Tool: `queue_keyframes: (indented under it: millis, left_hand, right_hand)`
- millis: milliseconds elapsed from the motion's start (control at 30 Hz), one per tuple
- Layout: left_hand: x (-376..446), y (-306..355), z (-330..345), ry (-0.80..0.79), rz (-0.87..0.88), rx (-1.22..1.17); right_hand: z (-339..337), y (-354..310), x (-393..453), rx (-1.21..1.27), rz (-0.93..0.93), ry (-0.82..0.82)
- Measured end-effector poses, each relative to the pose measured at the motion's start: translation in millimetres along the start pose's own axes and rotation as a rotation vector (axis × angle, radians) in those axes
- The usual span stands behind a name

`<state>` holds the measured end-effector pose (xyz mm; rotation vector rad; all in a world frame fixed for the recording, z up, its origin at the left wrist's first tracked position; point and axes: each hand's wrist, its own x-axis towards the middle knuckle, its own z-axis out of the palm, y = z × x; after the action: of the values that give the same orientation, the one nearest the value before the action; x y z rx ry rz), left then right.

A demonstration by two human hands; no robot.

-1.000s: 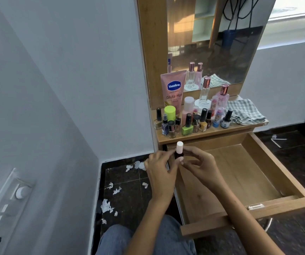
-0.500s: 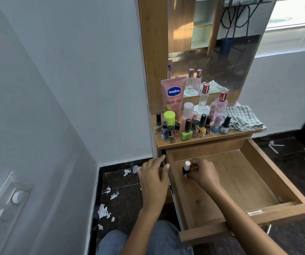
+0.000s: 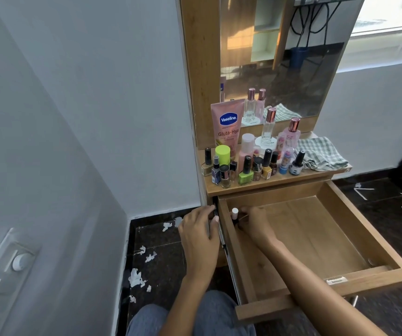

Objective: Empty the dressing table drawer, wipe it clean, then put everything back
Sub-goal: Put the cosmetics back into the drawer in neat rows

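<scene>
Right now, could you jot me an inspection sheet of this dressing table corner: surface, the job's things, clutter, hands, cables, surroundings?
Surface: shelf under the mirror, crowded with bottles.
Job's things: drawer pulled open, bare but for one small white-capped bottle standing upright in its back left corner; a pink lotion tube, a green nail polish bottle and many more wait on the shelf; checked cloth at the shelf's right end.
Clutter: white paper scraps on the dark floor.
Hands: right hand holds the small bottle in its fingers; left hand rests on the drawer's left side.
Cables: black ones seen only in the mirror.
Surroundings: white walls, switch panel lower left, window upper right.
</scene>
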<state>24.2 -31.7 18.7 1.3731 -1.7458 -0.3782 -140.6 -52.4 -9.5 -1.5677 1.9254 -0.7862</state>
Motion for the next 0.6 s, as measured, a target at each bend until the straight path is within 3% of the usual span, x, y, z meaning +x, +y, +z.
queue_keyframes:
  millis: [100,200,367,600]
  left_hand:
    - [2.8,2.9,0.7,0.033,0.022,-0.001]
    - [13.5,11.6,-1.5,0.087,0.071,0.024]
    - [47.2,30.9,-7.2,0.162,0.174,0.142]
    - [66.6,32.0,2.1,0.128,0.308,0.472]
  right_hand:
    - [-6.1,-3.6,-0.2,-0.035,0.05,0.032]
    - [-20.0,-3.7,-10.2,-0.141,0.062,0.165]
    - [-31.3,-4.4,-24.3,0.011,-0.095,0.407]
    - [-31.0,-10.9,-20.9,0.061,-0.261,0.488]
